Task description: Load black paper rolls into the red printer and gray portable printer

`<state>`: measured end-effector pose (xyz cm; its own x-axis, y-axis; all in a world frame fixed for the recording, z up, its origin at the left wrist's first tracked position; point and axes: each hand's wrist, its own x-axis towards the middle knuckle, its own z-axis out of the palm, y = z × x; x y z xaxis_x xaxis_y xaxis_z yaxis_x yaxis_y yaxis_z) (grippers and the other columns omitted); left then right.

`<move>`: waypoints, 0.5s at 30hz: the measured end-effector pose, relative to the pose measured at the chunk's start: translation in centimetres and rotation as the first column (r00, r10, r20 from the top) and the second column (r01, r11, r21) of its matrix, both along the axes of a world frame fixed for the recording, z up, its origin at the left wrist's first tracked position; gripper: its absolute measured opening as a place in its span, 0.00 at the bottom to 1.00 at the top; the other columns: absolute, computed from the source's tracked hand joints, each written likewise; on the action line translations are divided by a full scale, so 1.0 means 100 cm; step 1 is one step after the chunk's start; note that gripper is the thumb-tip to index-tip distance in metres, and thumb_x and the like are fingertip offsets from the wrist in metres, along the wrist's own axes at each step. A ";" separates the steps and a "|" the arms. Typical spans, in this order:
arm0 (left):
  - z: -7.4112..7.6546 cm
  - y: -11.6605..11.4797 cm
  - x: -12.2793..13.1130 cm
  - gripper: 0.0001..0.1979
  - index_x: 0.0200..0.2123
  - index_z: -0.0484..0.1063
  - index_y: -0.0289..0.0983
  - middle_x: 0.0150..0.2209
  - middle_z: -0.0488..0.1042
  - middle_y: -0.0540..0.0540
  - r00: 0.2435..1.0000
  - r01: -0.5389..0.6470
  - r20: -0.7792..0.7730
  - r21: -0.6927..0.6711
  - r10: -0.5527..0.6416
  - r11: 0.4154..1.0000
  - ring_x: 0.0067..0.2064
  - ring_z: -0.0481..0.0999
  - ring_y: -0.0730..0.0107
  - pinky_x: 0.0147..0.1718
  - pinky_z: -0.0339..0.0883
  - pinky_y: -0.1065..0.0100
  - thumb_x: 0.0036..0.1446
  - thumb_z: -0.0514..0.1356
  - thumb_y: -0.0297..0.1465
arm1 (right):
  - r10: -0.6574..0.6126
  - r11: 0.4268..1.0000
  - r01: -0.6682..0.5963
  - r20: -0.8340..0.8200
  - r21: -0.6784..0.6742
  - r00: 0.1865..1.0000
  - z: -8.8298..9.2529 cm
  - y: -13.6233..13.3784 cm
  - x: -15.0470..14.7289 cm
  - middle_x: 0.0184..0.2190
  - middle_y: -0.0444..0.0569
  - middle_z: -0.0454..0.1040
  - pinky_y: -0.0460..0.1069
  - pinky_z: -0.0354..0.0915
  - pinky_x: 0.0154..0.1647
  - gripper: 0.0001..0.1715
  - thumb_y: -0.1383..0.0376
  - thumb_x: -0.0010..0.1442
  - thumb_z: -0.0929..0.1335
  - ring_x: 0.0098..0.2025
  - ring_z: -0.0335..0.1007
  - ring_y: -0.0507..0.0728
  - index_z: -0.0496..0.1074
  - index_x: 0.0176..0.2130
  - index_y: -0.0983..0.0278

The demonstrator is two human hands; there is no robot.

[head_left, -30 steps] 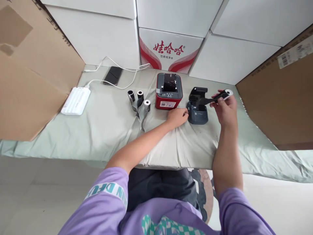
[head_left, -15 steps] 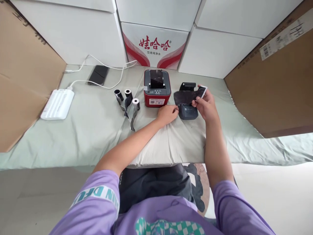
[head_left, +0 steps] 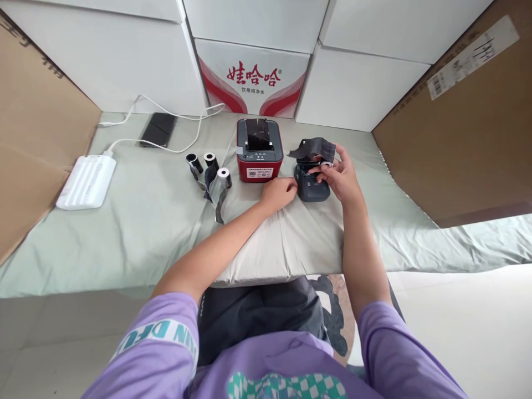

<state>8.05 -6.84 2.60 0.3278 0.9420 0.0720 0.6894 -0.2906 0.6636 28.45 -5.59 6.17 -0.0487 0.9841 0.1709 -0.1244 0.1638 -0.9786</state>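
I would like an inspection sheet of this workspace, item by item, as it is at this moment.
Surface: pale green cloth over the table, wrinkled.
Job's things: grey printer; dark strip held above it.
Clutter: red printer; three rolls with loose dark tails; phone; white power bank.
Hands: right hand pinches the dark strip; left hand rests on the cloth beside the grey printer.
Cables: white cable runs from the power bank toward the back.
Surroundings: white cartons behind; brown cardboard on both sides.
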 end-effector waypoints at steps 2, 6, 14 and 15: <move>-0.001 0.000 0.000 0.14 0.43 0.83 0.45 0.40 0.85 0.46 1.000 -0.001 0.004 0.004 0.001 1.000 0.44 0.82 0.58 0.43 0.70 0.63 0.64 0.57 0.34 | -0.064 0.997 0.061 0.052 0.049 0.997 -0.002 0.001 0.000 0.44 0.44 0.78 0.46 0.68 0.24 0.42 0.57 0.44 0.82 0.37 0.80 0.55 0.63 0.52 0.51; -0.002 0.000 0.000 0.14 0.43 0.83 0.45 0.39 0.85 0.47 1.000 -0.006 0.006 0.003 0.006 1.000 0.43 0.81 0.59 0.43 0.69 0.63 0.63 0.57 0.33 | -0.137 0.986 0.126 0.102 0.112 0.985 -0.003 0.000 0.002 0.44 0.45 0.77 0.46 0.70 0.28 0.42 0.62 0.43 0.82 0.40 0.77 0.55 0.63 0.52 0.52; -0.002 0.000 0.000 0.13 0.42 0.83 0.44 0.38 0.84 0.46 1.000 0.000 0.012 0.018 0.000 1.000 0.42 0.81 0.59 0.41 0.68 0.63 0.63 0.56 0.33 | -0.021 0.999 0.021 -0.014 0.033 1.000 -0.003 0.002 0.004 0.46 0.44 0.74 0.45 0.63 0.20 0.41 0.68 0.45 0.74 0.31 0.73 0.51 0.62 0.56 0.49; -0.002 0.000 0.000 0.13 0.42 0.83 0.44 0.38 0.84 0.46 1.000 0.001 0.012 0.018 -0.001 1.000 0.42 0.81 0.59 0.41 0.68 0.63 0.63 0.56 0.33 | -0.010 1.000 0.011 -0.032 0.026 0.999 -0.003 0.003 0.004 0.46 0.44 0.74 0.45 0.64 0.21 0.40 0.67 0.45 0.74 0.32 0.73 0.51 0.63 0.56 0.49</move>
